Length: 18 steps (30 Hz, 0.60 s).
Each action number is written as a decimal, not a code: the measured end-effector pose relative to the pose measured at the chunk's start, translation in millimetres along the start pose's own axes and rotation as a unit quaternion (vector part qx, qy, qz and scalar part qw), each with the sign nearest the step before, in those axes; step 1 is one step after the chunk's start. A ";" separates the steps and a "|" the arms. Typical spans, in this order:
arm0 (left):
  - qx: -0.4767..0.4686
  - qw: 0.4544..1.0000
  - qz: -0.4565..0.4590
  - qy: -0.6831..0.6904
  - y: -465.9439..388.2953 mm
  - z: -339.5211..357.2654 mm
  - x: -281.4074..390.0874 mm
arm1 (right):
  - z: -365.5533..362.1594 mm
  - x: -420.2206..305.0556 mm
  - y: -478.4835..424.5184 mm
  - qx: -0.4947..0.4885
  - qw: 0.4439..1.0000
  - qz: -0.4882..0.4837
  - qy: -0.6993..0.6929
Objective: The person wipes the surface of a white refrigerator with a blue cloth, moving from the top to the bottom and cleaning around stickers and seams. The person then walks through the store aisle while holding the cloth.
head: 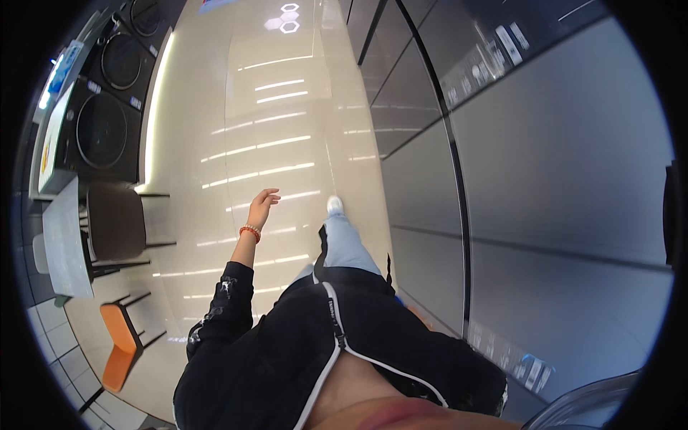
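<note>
My left hand [264,205] hangs over the glossy beige floor [279,118] with nothing in it and its fingers slightly bent and apart. A beaded bracelet [250,232] circles its wrist below a black jacket sleeve [228,290]. The right hand is out of view, behind the black jacket [269,349]. Ahead of me one white shoe [334,205] and a light blue trouser leg [349,244] show on the floor. A small blue and orange thing, too hidden to name, peeks out at the jacket's right side.
Tall grey refrigerators [548,161] with labels line the right side close by. At left, dark front-loading washing machines [102,129] stand behind a lit plinth edge [159,107]. Nearer are a pale table [65,236], a brown chair [115,221] and an orange chair [121,344].
</note>
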<state>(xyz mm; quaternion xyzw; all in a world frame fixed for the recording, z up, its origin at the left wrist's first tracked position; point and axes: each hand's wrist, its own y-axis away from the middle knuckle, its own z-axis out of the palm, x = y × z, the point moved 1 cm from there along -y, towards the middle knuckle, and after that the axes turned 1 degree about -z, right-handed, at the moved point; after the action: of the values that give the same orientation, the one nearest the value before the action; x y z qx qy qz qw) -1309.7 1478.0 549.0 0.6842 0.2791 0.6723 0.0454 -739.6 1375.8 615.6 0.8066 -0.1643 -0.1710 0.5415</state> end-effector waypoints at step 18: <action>0.036 0.906 -0.418 0.050 -358.3 -162.1 65.7 | -501.7 -806.5 -318.2 0.115 0.855 -0.340 -0.373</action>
<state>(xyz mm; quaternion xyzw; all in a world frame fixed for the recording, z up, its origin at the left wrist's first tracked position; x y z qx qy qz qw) -1581.8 1757.3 465.9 0.4709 0.5657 0.6146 0.2837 -1202.2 2263.4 576.9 0.7442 -0.0880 -0.6128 0.2508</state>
